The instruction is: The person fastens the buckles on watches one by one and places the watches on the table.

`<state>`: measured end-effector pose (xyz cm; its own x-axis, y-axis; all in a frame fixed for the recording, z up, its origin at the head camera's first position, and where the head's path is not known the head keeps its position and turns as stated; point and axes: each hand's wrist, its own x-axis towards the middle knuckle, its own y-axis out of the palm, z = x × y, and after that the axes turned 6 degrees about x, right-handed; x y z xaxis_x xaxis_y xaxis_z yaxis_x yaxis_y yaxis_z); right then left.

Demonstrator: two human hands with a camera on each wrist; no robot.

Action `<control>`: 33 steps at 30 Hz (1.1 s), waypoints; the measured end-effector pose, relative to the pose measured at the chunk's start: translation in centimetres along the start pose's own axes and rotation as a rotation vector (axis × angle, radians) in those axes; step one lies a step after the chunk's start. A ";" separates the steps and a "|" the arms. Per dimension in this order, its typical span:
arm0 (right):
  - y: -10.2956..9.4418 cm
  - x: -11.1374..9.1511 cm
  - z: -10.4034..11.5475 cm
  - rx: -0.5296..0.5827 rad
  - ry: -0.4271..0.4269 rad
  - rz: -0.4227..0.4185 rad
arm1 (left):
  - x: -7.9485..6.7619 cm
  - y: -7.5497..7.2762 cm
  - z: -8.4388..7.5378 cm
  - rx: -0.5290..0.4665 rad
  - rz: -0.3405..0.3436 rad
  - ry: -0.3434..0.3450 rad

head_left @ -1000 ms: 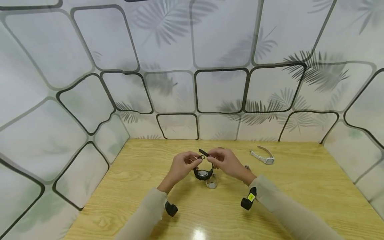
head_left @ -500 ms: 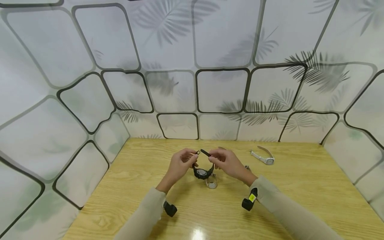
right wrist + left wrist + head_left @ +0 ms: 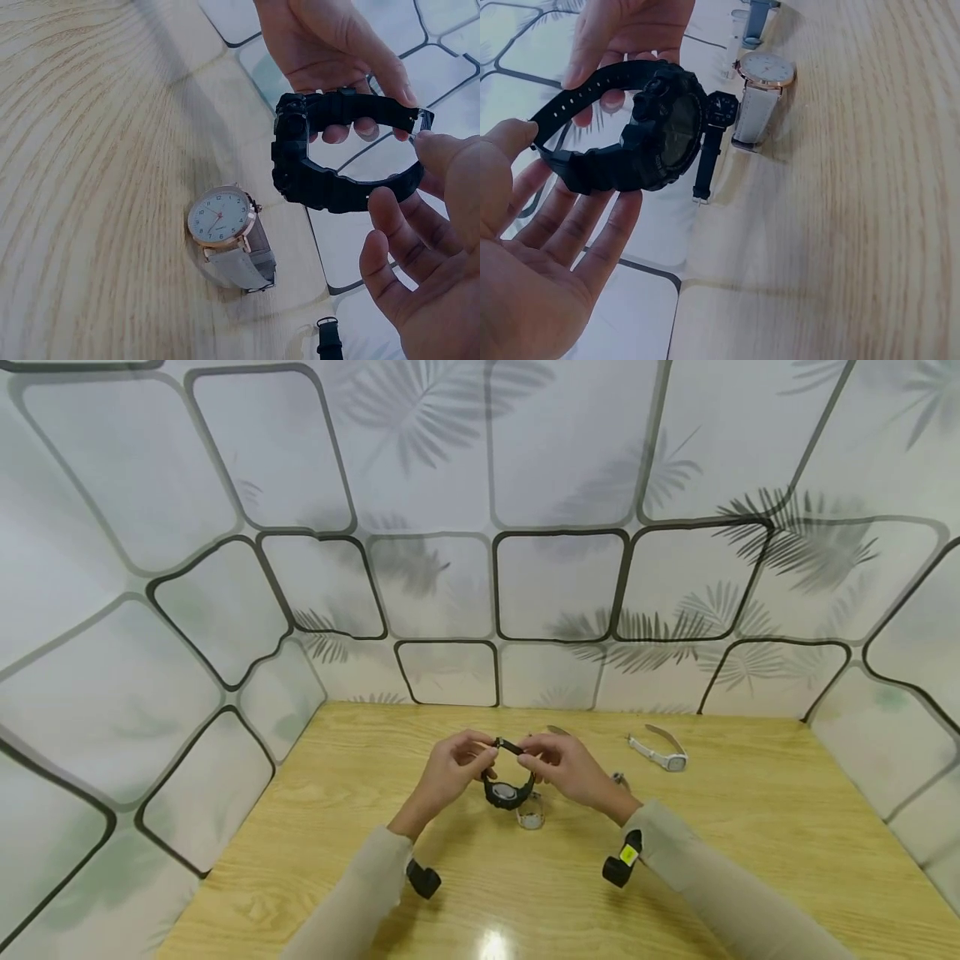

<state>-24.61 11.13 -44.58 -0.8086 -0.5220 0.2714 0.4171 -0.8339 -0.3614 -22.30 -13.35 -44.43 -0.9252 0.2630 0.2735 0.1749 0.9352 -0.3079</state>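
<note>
Grips a black watch over the bench, pinching one side of the strap in the left hand, the other in the right hand. Has a pale-strapped watch just to the near right.

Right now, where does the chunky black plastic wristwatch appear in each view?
Head: chunky black plastic wristwatch, lower centre.
Left wrist: upper left, dial facing right.
Right wrist: upper right.
Shared landmark: round white-dialled watch with rose-gold case and pale strap, visible in all three.
</note>
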 end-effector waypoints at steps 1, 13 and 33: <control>0.0 0.0 0.0 -0.001 -0.002 0.003 | 0.0 0.0 0.0 0.009 0.007 -0.003; 0.2 -0.5 -0.4 -0.005 0.021 0.035 | -0.2 0.3 0.4 0.029 0.001 -0.014; 1.3 -1.4 -1.1 -0.034 -0.018 0.021 | -0.2 0.3 0.4 -0.028 0.075 -0.109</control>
<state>-23.41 10.95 -46.38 -0.7919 -0.5429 0.2794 0.4197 -0.8163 -0.3968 -22.22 -13.26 -44.97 -0.9400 0.3064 0.1498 0.2527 0.9206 -0.2976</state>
